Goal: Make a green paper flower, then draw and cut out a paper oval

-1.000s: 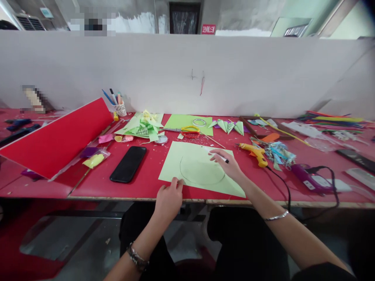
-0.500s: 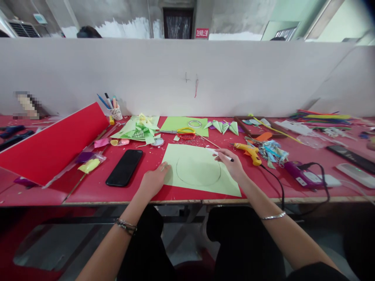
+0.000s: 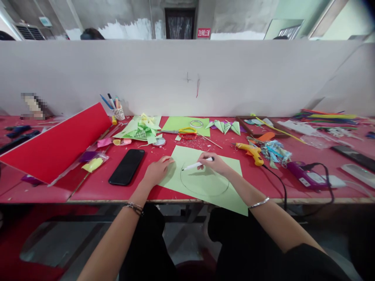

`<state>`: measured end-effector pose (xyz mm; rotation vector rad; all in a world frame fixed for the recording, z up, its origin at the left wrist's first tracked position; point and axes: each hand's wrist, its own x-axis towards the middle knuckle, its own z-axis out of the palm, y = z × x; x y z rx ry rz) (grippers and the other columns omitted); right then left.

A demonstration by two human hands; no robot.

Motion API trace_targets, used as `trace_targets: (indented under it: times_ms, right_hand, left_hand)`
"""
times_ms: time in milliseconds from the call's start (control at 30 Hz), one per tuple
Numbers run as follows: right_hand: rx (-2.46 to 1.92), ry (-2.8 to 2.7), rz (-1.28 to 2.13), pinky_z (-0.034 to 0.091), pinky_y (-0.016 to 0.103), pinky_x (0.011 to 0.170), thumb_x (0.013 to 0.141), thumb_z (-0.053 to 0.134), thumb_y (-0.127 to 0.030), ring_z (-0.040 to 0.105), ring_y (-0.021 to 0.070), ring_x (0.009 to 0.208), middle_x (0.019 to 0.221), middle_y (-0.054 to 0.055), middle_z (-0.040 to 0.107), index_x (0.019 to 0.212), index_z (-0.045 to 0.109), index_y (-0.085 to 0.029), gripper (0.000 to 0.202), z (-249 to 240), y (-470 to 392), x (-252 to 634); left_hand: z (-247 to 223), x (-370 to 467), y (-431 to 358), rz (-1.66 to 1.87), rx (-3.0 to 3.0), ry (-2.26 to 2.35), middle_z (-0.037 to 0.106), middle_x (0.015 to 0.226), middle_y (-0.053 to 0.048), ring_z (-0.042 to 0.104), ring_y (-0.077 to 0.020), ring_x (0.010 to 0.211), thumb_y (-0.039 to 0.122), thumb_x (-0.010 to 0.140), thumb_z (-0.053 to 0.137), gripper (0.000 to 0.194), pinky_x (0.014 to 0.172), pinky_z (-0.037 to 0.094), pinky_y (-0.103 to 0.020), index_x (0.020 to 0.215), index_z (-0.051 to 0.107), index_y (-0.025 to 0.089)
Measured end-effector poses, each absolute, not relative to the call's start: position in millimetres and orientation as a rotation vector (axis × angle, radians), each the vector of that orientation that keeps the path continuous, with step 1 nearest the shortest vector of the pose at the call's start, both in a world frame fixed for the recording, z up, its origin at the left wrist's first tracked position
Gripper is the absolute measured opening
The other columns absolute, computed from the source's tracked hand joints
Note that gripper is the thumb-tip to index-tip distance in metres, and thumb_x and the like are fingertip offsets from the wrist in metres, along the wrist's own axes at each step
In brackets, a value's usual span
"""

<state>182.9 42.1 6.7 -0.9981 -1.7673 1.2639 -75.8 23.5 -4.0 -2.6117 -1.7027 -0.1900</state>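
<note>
A light green sheet lies turned at an angle on the red table, one corner past the front edge. On it is a large black curved line, like most of a circle. My right hand grips a white marker, its black tip over the upper left end of the curve. My left hand rests on the left edge of the sheet, fingers flat and somewhat apart, holding nothing. A black phone lies left of my left hand.
Yellow scissors, green paper cones and green scraps lie behind the sheet. To the right are a yellow glue gun and a purple device with cables. A red board leans at the left.
The sheet has turned clockwise, its lower right corner now over the table edge. My right hand has moved left with the marker, whose tip now points left at the curve.
</note>
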Motion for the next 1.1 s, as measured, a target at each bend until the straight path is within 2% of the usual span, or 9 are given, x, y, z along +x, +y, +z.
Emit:
trace_targets:
  times_ms: [233, 667, 900, 1100]
  right_hand:
    - [-0.999, -1.841, 1.364, 0.041, 0.025, 0.059, 0.077, 0.057, -0.039, 0.054, 0.012, 0.058, 0.062, 0.002, 0.065, 0.066, 0.058, -0.016, 0.025, -5, 41, 178]
    - [-0.96, -2.06, 1.489, 0.039, 0.024, 0.052, 0.074, 0.059, -0.042, 0.053, 0.0121, 0.053, 0.059, 0.002, 0.066, 0.067, 0.065, -0.016, 0.028, 8, 45, 181]
    - [-0.984, -2.002, 1.428, 0.035, 0.023, 0.05, 0.073, 0.059, -0.043, 0.047, 0.0101, 0.052, 0.059, 0.001, 0.065, 0.065, 0.062, -0.016, 0.028, 4, 43, 177]
    - [-1.058, -1.874, 1.32, 0.026, 0.021, 0.043, 0.079, 0.053, -0.042, 0.035, 0.0065, 0.045, 0.064, 0.001, 0.065, 0.076, 0.058, -0.016, 0.027, -2, 38, 170]
  left_hand:
    - [-12, -77, 24, -0.33, -2.624, -1.742, 0.053, 0.13, 0.001, 0.058, -0.0162, 0.106, 0.013, 0.084, 0.037, 0.042, 0.086, 0.047, -0.025, 0.12, 0.055, 0.024]
    - [-10, -75, 24, -0.388, -2.637, -1.797, 0.054, 0.13, 0.003, 0.057, -0.0146, 0.108, 0.014, 0.083, 0.038, 0.041, 0.086, 0.046, -0.024, 0.118, 0.057, 0.026]
    - [-9, -74, 23, -0.403, -2.639, -1.807, 0.053, 0.13, 0.003, 0.057, -0.0149, 0.108, 0.014, 0.083, 0.038, 0.041, 0.086, 0.046, -0.024, 0.117, 0.057, 0.025]
    - [-9, -74, 23, -0.411, -2.637, -1.814, 0.053, 0.13, 0.003, 0.056, -0.0146, 0.109, 0.014, 0.083, 0.039, 0.041, 0.088, 0.046, -0.024, 0.117, 0.057, 0.026]
